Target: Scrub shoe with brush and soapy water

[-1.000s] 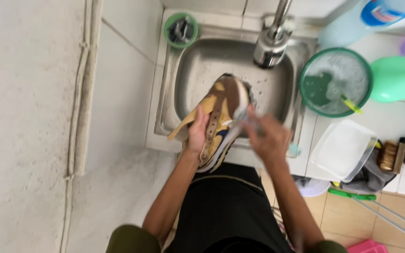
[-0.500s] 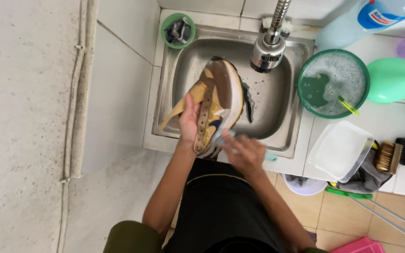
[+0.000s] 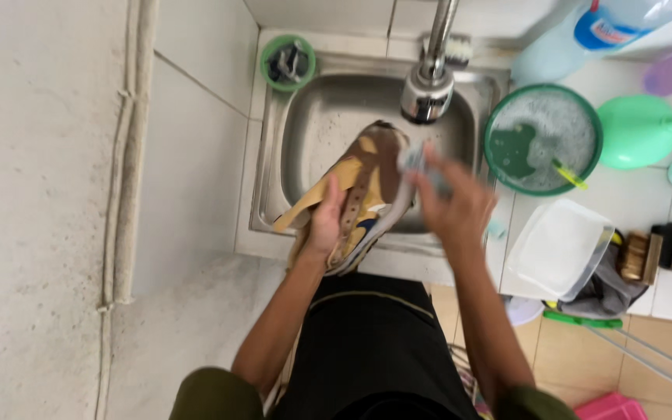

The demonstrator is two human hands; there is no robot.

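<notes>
Shoe (image 3: 363,187), tan and brown with a pale sole and a dark blue patch, sits at the centre of the frame, held over the steel sink (image 3: 305,140) with its toe up toward the tap (image 3: 427,93). The left hand (image 3: 326,222) grips it from below, fingers curled around the upper near the heel. The right hand (image 3: 453,206) is blurred and closed on a small pale brush (image 3: 418,159) pressed against the shoe's right edge. The sink is a dull rectangular basin with rounded corners, set in white tiles. At its upper left corner stands a small round green cup (image 3: 287,62). To the right, a round green bowl (image 3: 542,140) holds foamy water, and below it lies a clear square plastic tub (image 3: 558,245).
</notes>
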